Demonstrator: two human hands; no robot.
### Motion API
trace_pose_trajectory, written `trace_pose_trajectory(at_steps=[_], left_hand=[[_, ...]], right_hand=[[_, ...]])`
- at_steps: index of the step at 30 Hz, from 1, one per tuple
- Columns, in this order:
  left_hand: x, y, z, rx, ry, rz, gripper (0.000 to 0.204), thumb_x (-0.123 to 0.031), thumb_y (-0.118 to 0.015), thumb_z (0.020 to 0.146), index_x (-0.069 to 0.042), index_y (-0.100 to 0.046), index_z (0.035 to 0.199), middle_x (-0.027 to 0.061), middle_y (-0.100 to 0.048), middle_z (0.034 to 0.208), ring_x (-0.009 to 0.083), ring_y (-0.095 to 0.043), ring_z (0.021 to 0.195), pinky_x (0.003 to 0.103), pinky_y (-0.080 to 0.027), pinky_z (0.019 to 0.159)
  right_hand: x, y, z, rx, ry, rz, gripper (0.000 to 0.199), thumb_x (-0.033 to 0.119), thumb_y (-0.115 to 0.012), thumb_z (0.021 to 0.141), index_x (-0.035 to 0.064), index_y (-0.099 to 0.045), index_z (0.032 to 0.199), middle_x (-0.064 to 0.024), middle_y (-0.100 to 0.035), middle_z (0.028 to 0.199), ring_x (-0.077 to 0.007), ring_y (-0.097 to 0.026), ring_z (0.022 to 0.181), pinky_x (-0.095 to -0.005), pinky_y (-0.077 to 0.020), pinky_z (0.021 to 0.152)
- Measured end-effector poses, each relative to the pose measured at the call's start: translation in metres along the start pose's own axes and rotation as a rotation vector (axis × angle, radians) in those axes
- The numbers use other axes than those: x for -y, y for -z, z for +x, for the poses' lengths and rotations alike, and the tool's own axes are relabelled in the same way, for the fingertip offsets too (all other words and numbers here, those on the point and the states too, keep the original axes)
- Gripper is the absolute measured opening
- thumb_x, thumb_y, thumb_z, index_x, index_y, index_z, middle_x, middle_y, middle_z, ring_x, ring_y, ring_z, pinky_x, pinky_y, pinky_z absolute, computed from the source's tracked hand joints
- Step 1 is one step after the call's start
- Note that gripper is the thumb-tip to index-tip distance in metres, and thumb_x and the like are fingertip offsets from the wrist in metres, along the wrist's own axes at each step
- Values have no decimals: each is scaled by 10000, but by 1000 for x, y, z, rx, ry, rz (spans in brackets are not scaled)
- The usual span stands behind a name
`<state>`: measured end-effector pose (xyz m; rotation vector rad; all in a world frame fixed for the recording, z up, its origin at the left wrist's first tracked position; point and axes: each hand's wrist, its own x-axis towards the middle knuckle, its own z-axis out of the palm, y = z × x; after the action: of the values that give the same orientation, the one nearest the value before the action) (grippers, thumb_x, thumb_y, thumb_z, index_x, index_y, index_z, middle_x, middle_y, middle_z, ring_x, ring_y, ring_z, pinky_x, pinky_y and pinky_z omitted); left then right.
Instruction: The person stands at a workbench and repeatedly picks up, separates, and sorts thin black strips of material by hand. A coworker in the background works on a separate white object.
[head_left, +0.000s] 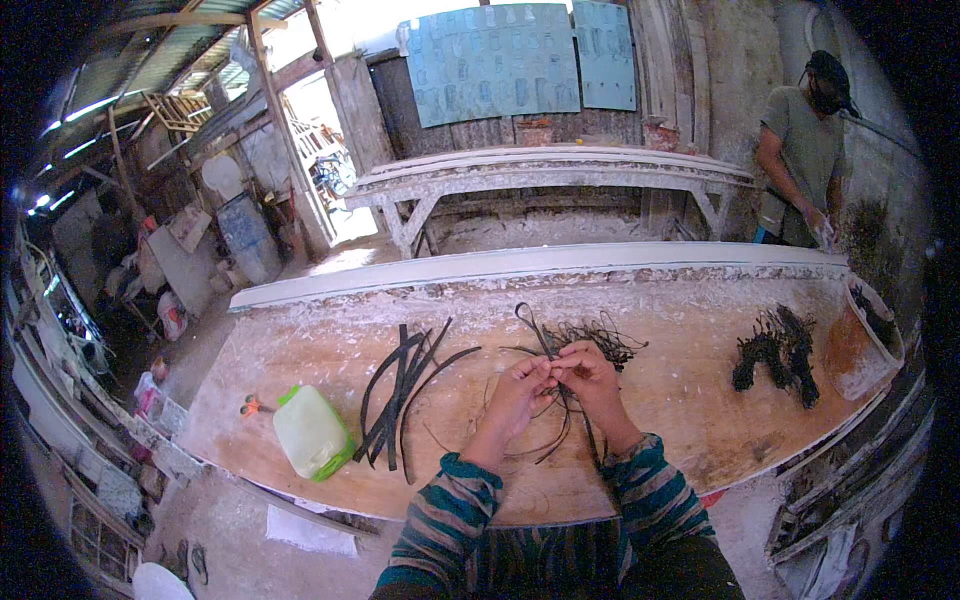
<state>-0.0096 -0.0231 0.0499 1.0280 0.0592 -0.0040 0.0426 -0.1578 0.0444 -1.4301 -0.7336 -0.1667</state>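
Observation:
My left hand (517,388) and my right hand (590,375) meet over the middle of a plaster-stained workbench (300,350). Both pinch the same thin dark strip (537,330), which loops up beyond my fingertips. More thin dark strips trail down under my hands toward the bench's near edge. A loose tangle of dark strands (600,338) lies just behind my right hand. Several longer flat dark strips (405,390) lie fanned out to the left of my left hand.
A pale green plastic jug (311,432) lies on its side at the left, with orange-handled scissors (251,406) beside it. A clump of dark fibre (778,355) and a brown tub (865,345) sit at the right. Another person (805,150) stands at the far right.

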Motion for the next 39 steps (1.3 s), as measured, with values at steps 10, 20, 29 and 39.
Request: trace_pose_trajectory(at_steps=[10,20,29,39], left_hand=[[4,4,6,-35,-19,-97,77,-178,-567,841,-114,-568,884,-17,-614,842,70,-565,730,194,-443,541],[10,10,11,-67,-92,-134,43,-85,-579,817,-102,-542,830,25,-615,892,95,-581,765,207,-456,585],[16,13,16,-66,-95,-34,58,-42,-560,817,-84,-526,839,32,-602,824,111,-581,737,219,-491,600],[1,23,11,51,-10,14,160,35,-541,779,-73,-485,884,54,-586,831,130,-583,712,226,-505,604]], right_hand=[[-5,3,2,122,-148,218,82,78,-577,813,20,-615,856,-47,-573,897,-109,-529,851,-225,-414,763],[-11,8,0,138,-679,625,80,147,-525,863,88,-568,895,-1,-608,869,-81,-563,787,-213,-436,691],[-1,-5,-5,-76,108,-330,30,48,-583,760,51,-571,787,-55,-586,820,-182,-563,741,-300,-441,637],[17,4,0,174,512,-567,184,6,-542,705,53,-567,881,-116,-578,1039,-304,-566,902,-383,-457,743]])
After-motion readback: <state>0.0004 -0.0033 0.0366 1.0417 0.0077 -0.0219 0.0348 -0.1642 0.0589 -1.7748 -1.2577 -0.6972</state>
